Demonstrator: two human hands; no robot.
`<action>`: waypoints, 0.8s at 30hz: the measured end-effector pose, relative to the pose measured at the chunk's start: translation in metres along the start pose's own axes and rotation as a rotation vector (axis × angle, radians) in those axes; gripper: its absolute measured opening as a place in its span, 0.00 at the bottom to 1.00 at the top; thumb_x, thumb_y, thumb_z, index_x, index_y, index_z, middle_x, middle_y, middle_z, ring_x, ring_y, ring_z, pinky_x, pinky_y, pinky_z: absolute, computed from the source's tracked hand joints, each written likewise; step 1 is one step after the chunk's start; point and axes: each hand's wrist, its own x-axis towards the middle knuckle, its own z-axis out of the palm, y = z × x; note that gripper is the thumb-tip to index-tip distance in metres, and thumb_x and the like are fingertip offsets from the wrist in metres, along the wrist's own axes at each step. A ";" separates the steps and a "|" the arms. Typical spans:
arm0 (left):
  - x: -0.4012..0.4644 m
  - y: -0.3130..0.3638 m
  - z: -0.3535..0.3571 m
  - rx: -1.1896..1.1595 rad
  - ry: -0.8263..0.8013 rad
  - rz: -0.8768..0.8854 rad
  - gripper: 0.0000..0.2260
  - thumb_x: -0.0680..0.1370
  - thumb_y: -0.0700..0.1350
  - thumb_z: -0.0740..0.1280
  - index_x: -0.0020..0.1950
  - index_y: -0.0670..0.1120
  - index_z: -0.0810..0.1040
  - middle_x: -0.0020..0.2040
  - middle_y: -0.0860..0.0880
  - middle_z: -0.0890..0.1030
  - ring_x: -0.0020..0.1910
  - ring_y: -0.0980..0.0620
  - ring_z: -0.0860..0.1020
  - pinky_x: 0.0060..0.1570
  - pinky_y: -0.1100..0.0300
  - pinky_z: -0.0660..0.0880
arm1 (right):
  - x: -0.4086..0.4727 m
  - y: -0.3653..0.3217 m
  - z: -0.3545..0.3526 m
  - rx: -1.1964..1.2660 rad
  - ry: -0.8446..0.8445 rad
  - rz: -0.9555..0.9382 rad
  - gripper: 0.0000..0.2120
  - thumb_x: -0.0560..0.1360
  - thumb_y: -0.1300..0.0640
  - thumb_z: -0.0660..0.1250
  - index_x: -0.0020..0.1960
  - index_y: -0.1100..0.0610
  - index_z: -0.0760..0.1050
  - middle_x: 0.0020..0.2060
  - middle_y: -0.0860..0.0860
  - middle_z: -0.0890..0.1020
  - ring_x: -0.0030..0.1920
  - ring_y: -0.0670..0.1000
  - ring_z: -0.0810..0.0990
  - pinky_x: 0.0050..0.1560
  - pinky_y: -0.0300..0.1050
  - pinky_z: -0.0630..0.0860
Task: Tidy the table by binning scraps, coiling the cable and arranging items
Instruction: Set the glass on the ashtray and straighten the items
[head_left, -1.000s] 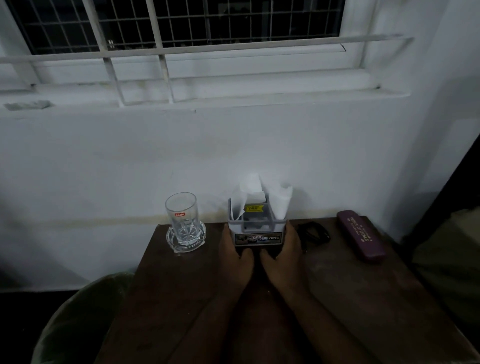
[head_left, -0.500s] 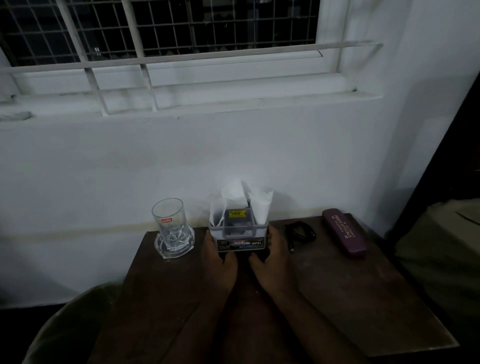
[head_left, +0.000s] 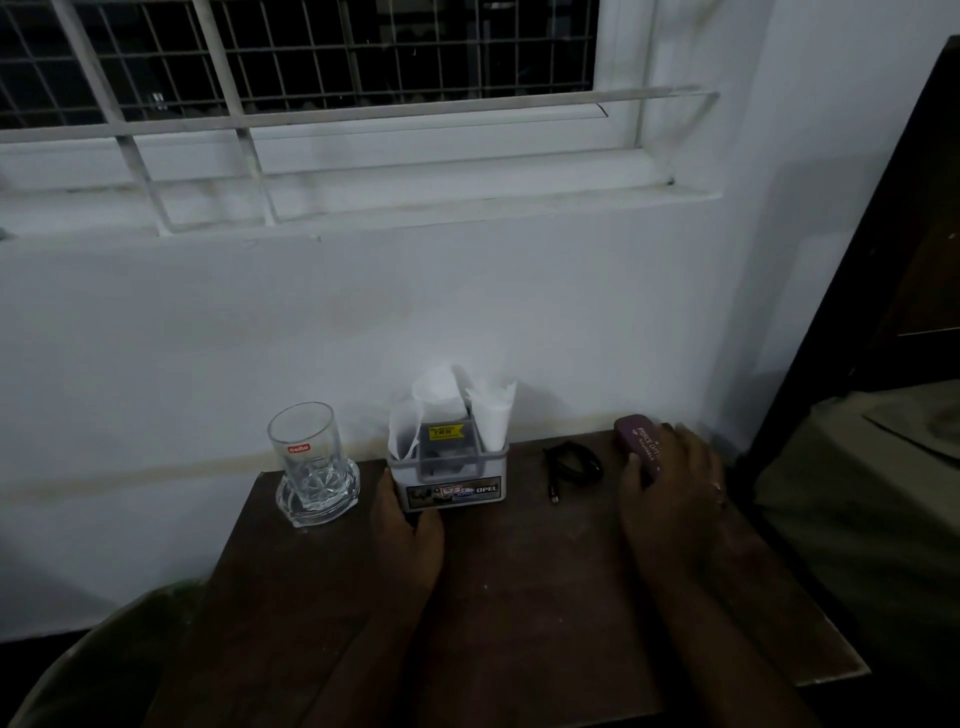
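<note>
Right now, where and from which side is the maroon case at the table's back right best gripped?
Across its narrow width near the front end, from above and the front right. The maroon case lies flat, long and slim, angled toward the wall; the right hand already covers that end.

We count one glass (head_left: 306, 457), one organizer box (head_left: 449, 475), one coiled cable (head_left: 571, 465), one maroon case (head_left: 640, 447), one bin (head_left: 104, 670), and two hands.
</note>
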 end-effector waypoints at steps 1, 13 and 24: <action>0.000 -0.001 -0.001 -0.002 0.003 0.003 0.27 0.72 0.29 0.63 0.68 0.48 0.72 0.61 0.49 0.80 0.61 0.52 0.77 0.63 0.45 0.73 | 0.003 0.006 0.001 -0.041 -0.036 0.020 0.22 0.72 0.57 0.70 0.65 0.58 0.73 0.66 0.58 0.75 0.67 0.62 0.70 0.67 0.60 0.70; -0.046 0.011 0.017 0.268 0.210 0.551 0.20 0.72 0.43 0.66 0.63 0.40 0.72 0.60 0.44 0.75 0.61 0.50 0.72 0.68 0.60 0.65 | 0.002 0.018 0.011 -0.003 -0.147 0.196 0.27 0.69 0.51 0.71 0.67 0.54 0.72 0.68 0.57 0.74 0.66 0.62 0.71 0.65 0.57 0.71; -0.044 0.032 0.144 0.866 -0.533 0.478 0.34 0.76 0.51 0.57 0.80 0.51 0.47 0.81 0.50 0.41 0.78 0.46 0.37 0.76 0.47 0.45 | 0.004 0.020 0.009 0.042 -0.281 0.191 0.26 0.72 0.57 0.68 0.70 0.56 0.71 0.70 0.57 0.72 0.69 0.59 0.70 0.67 0.53 0.70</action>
